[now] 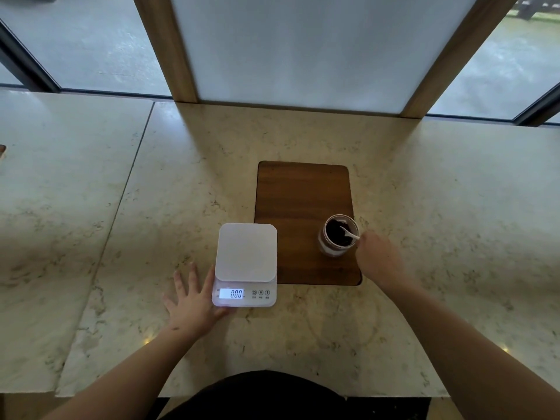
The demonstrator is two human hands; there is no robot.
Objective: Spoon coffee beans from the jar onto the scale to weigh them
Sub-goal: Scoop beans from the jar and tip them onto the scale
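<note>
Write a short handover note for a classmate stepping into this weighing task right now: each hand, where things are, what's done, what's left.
Left hand: open, flat on the counter, touching the scale.
Right hand: at the white spoon in the open jar on the wooden board.
Done: scale on, display zero, platform bare.
Left: spoon the beans onto the platform and read the weight.

Pale marble bench [303, 140] with a seam at left; frosted panel [303, 47] in wood frame behind, windows [91, 43] either side, soft daylight, dark inset wood board [300, 195].
</note>
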